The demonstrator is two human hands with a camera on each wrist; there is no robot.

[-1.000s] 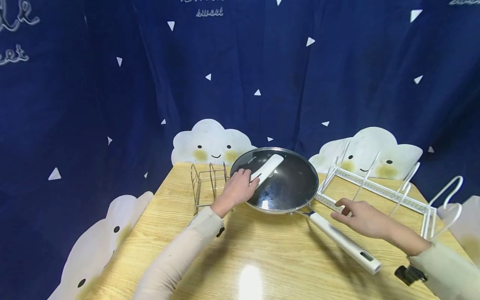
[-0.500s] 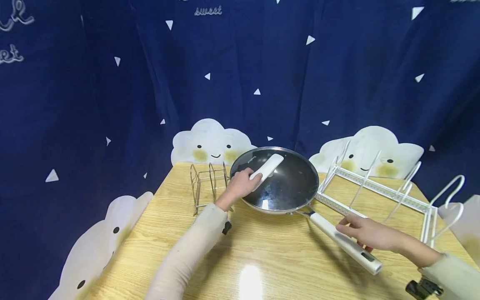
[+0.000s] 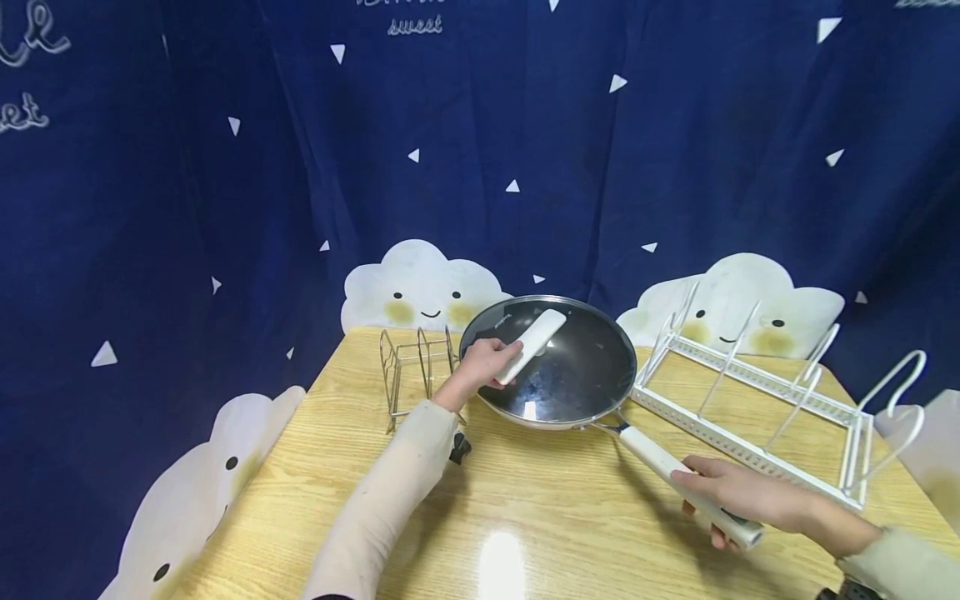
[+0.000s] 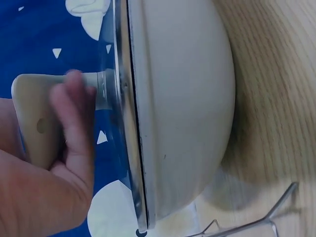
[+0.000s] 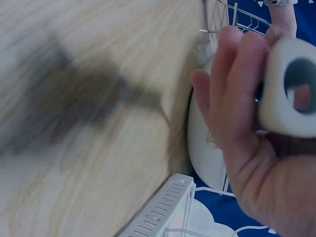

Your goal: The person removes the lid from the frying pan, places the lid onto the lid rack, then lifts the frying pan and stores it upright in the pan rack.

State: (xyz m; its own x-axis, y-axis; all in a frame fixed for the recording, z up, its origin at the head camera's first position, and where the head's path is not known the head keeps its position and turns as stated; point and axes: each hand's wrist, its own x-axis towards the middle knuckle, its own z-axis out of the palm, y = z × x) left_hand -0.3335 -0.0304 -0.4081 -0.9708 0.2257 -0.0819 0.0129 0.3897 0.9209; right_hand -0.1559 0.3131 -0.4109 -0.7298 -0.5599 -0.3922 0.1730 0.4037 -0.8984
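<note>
Evidently, the round, deep, cream wok (image 4: pixel 187 108) is set near the back edge of the wooden tabletop (image 3: pixel 420 533). Its long white handle (image 3: pixel 651 456) is held in the fingers of the right hand (image 3: pixel 731 492); the white bar knob (image 3: pixel 534 345) of its clear glass lid (image 3: pixel 588 358) is held by the left hand (image 3: pixel 483 364). Stiffness and some weight may be expected; the likely fragile glass is best taken by the knob.

The lid (image 3: pixel 581 362) sat on the pan (image 4: pixel 190 108), which stood on the bench (image 3: pixel 555 500) between a left rack (image 3: pixel 428 367) and a right rack (image 3: pixel 765 381), before the curtain (image 3: pixel 562 217).
</note>
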